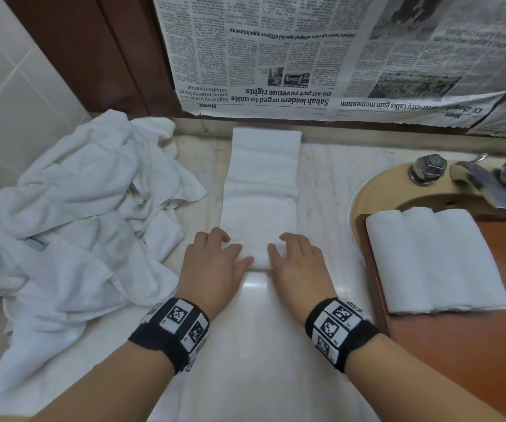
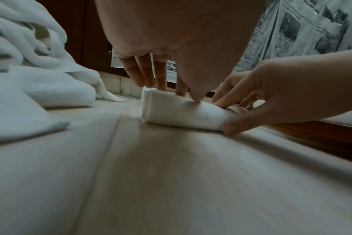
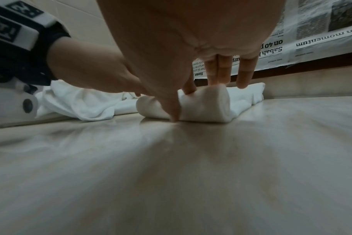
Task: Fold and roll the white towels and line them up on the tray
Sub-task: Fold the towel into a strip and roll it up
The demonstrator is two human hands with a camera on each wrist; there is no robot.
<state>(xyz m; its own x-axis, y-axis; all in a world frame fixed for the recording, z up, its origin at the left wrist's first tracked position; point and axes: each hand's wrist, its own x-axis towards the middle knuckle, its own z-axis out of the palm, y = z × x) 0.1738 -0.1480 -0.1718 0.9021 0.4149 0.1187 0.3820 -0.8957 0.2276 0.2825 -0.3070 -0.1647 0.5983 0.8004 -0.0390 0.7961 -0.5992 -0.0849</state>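
the folded towel [image 1: 262, 190] lies as a long strip on the marble counter [image 1: 276, 345], its long axis running straight away from the person toward the newspaper [image 1: 337, 56] on the back wall, and its near end is already curled into a short roll [image 1: 260, 258] whose axis lies crosswise, left to right. the left hand [image 1: 212, 263] grasps the left half of that roll and the right hand [image 1: 298, 263] the right half, fingers laid over the top and thumbs tucked at the near side down by the counter, so both sit equally close to it. the unrolled length lies directly ahead of the fingers, so my guess is the coming move is a push forward along the strip, kept even on both sides to stop the roll skewing. to the right, the wooden tray [image 1: 458, 360] holds three rolled towels [image 1: 434, 260] side by side, touching. a heap of loose towels [image 1: 72, 214] waits on the left.
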